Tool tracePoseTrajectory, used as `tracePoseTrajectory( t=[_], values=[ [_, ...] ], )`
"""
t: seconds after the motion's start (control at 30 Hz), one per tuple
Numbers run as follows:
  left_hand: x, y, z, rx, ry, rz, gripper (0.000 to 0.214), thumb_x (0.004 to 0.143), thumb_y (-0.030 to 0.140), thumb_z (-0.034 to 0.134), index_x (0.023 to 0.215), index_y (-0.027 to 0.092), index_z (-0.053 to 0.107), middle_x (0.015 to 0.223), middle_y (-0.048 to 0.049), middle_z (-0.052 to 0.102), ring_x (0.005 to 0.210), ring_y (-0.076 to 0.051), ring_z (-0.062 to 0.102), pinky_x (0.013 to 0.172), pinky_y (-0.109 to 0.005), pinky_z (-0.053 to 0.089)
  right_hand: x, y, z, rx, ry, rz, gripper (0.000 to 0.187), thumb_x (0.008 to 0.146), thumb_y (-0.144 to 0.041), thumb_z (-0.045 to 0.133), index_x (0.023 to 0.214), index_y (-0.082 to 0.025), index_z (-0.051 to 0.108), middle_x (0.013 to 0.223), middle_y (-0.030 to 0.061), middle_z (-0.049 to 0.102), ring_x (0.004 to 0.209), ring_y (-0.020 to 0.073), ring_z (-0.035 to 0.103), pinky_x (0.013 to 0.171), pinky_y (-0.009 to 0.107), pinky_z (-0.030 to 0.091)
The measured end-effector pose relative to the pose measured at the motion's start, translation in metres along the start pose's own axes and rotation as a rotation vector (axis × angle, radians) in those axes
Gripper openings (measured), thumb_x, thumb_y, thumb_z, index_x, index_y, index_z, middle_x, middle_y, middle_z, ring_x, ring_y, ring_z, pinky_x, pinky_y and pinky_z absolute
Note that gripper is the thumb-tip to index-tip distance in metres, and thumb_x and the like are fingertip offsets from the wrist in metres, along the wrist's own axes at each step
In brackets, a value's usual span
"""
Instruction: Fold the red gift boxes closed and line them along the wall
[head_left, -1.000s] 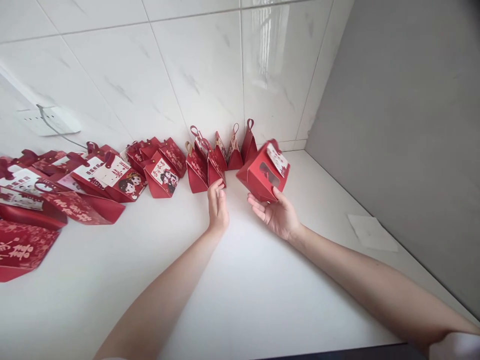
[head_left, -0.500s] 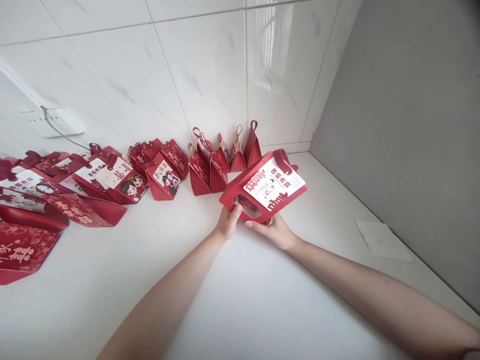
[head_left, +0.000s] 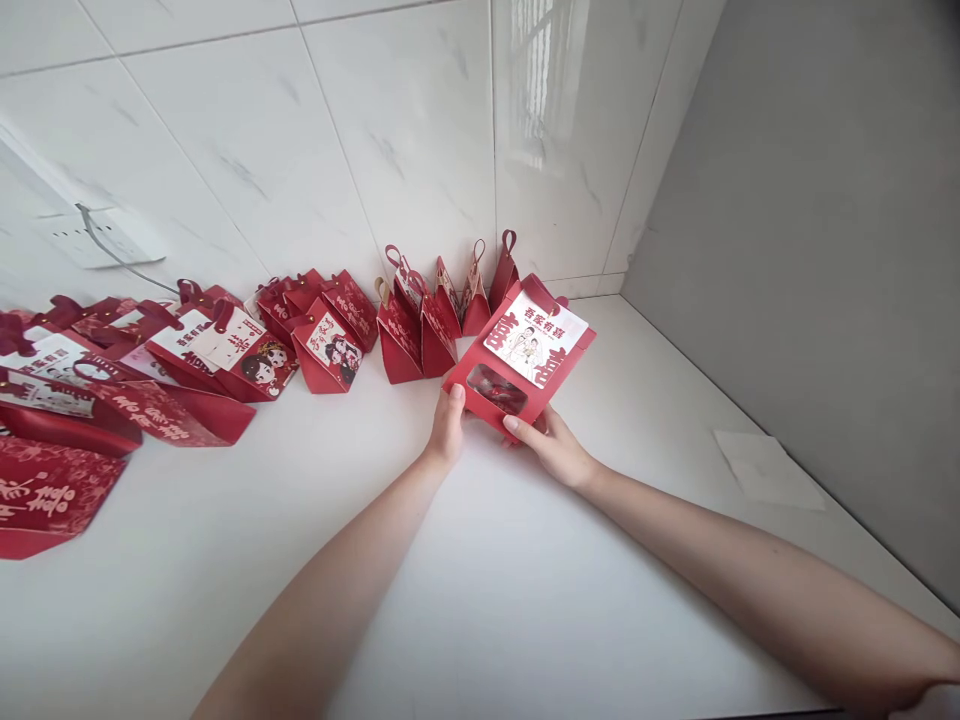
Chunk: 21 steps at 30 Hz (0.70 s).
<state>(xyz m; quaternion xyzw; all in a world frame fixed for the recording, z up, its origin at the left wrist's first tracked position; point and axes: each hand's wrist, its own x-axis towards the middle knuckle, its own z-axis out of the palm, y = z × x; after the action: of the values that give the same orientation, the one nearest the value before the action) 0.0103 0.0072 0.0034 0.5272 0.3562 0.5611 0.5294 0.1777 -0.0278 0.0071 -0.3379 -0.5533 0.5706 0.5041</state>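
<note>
Both hands hold a red gift box (head_left: 536, 398) with a white printed card (head_left: 536, 338) on its upper front and a ribbon loop at its top. Low on the front is an oval clear window (head_left: 496, 389) with something dark red behind it. My left hand (head_left: 448, 425) grips the lower left corner, thumb on the front edge. My right hand (head_left: 553, 447) holds the bottom edge, its thumb on the front and its other fingers partly hidden behind. The box is tilted, above the white table (head_left: 480, 590).
Several small red gift boxes (head_left: 328, 350) stand in a group at the left, along the tiled wall (head_left: 427, 130). More triangular ones (head_left: 416, 335) with ribbon loops are just behind the held box. A white paper (head_left: 766, 468) lies at the right, by the grey panel (head_left: 810, 250).
The held box has turned so that its front and window face me more squarely. My left thumb has shifted from the window to the lower left edge.
</note>
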Motion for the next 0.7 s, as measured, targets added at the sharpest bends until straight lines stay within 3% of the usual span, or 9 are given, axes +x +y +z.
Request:
tracePoseTrajectory(
  t=[0.07, 0.13, 0.3, 0.43, 0.6, 0.7],
  values=[
    [0.000, -0.001, 0.000, 0.008, -0.006, -0.017, 0.067, 0.085, 0.072, 0.043, 0.126, 0.020, 0.053, 0.121, -0.0124, 0.063, 0.109, -0.029, 0.062, 0.083, -0.039, 0.053, 0.000, 0.001, 0.000, 0.007, 0.008, -0.002, 0.055, 0.083, -0.050, 0.068, 0.127, -0.023, 0.050, 0.121, 0.0110, 0.065, 0.086, 0.0225, 0.068, 0.075, 0.042, 0.058],
    [0.001, -0.001, -0.001, 0.010, 0.009, -0.011, 0.064, 0.086, 0.070, 0.044, 0.126, 0.021, 0.053, 0.122, -0.0119, 0.062, 0.111, -0.029, 0.061, 0.086, -0.039, 0.052, 0.000, 0.001, 0.000, -0.007, 0.006, -0.027, 0.056, 0.084, -0.049, 0.067, 0.131, -0.024, 0.048, 0.128, 0.0110, 0.062, 0.101, 0.0250, 0.066, 0.084, 0.043, 0.056],
    [0.010, 0.004, -0.011, -0.033, 0.147, 0.243, 0.062, 0.088, 0.071, 0.036, 0.124, 0.024, 0.055, 0.128, -0.0082, 0.060, 0.127, -0.026, 0.051, 0.103, -0.039, 0.043, 0.003, 0.003, -0.006, -0.052, 0.020, -0.127, 0.063, 0.084, -0.042, 0.071, 0.138, -0.027, 0.042, 0.143, 0.0088, 0.051, 0.131, 0.0254, 0.050, 0.111, 0.047, 0.040],
    [0.017, 0.010, -0.024, 0.027, 0.201, 0.241, 0.070, 0.087, 0.075, 0.027, 0.127, 0.025, 0.054, 0.124, -0.0093, 0.063, 0.123, -0.026, 0.054, 0.104, -0.042, 0.040, 0.008, 0.008, -0.015, -0.118, 0.085, -0.163, 0.070, 0.087, -0.045, 0.065, 0.146, -0.031, 0.030, 0.151, 0.0070, 0.041, 0.140, 0.0242, 0.037, 0.117, 0.050, 0.030],
    [0.013, 0.011, -0.019, 0.147, 0.083, 0.323, 0.062, 0.085, 0.064, 0.052, 0.131, 0.022, 0.051, 0.135, -0.0116, 0.056, 0.126, -0.027, 0.051, 0.106, -0.041, 0.039, 0.008, 0.012, -0.015, -0.119, 0.067, -0.253, 0.054, 0.093, -0.046, 0.053, 0.142, -0.029, 0.036, 0.150, 0.0068, 0.042, 0.136, 0.0240, 0.043, 0.113, 0.046, 0.037],
    [0.008, 0.013, -0.014, 0.240, 0.085, 0.327, 0.048, 0.086, 0.054, 0.059, 0.121, 0.021, 0.057, 0.124, -0.0101, 0.060, 0.117, -0.026, 0.056, 0.101, -0.038, 0.042, 0.005, 0.011, -0.011, -0.178, 0.087, -0.288, 0.051, 0.094, -0.045, 0.050, 0.140, -0.029, 0.037, 0.143, 0.0069, 0.048, 0.130, 0.0247, 0.048, 0.110, 0.045, 0.040]
  ],
)
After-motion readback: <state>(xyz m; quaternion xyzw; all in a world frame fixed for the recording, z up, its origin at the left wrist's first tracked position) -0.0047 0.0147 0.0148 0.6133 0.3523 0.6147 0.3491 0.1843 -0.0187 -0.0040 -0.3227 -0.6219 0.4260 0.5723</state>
